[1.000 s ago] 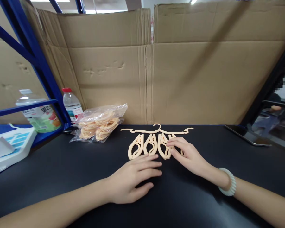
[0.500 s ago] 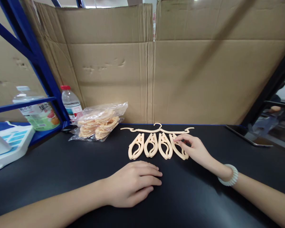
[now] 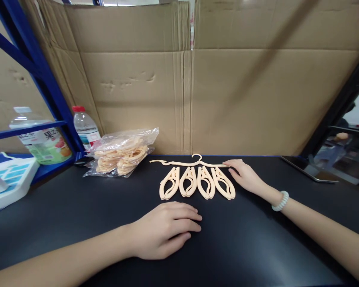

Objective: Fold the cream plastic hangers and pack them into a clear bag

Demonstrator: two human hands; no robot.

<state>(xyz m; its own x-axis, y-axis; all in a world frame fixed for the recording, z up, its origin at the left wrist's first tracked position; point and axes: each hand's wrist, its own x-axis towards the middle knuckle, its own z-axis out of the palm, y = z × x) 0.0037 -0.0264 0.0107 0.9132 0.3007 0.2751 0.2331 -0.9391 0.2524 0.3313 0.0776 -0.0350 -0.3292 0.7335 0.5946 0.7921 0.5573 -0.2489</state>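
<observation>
A thin cream plastic hanger (image 3: 185, 162) lies flat on the black table (image 3: 77, 207), with several cream clips (image 3: 196, 183) in a row just below it. My right hand (image 3: 244, 175) rests on the hanger's right end, fingers stretched over it, to the right of the clips. A pale bead bracelet (image 3: 280, 201) circles that wrist. My left hand (image 3: 164, 229) lies palm down on the table in front of the clips, fingers loosely together, holding nothing.
A clear bag of more cream clips (image 3: 122, 153) lies at the back left. Two bottles (image 3: 84, 128) stand by a blue rack (image 3: 42, 79). A white device (image 3: 8, 179) sits far left. Cardboard (image 3: 227, 87) walls the back. A tablet (image 3: 308, 169) lies right.
My right hand left the rightmost clip and moved up and right onto the hanger's right end. All the clips now lie uncovered in a row. My left hand has barely shifted.
</observation>
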